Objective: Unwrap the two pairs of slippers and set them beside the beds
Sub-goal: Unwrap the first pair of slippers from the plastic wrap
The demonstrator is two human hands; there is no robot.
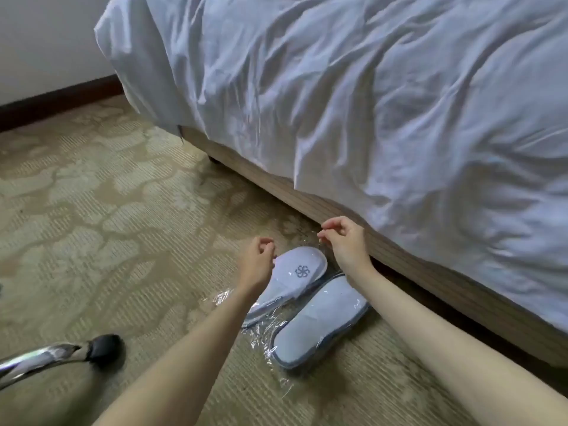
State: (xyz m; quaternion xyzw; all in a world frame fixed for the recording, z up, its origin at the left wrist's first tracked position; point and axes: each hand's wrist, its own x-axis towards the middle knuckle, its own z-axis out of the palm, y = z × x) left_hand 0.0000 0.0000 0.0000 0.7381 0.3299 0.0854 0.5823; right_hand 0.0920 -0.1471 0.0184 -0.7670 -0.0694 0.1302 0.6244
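light: soft, dim-even | glare: plastic wrap point(264, 329) | edges: bowed, perhaps slightly blurred

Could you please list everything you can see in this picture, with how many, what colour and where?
slippers: two packs, white with dark edging, on the carpet beside the bed; the far one shows a blue logo, the near one lies sole side up
plastic wrap: clear, around and under the slippers
bed: one, tan base, upper right
duvet: one, white, rumpled, hanging over the bed's side
carpet: beige and tan pattern, covering the floor
skirting board: one, dark brown, along the white wall, upper left
chair leg: one, chrome with a black foot, lower left
left hand: one, fingers pinched above the far slipper
right hand: one, fingers pinched on the wrap's edge
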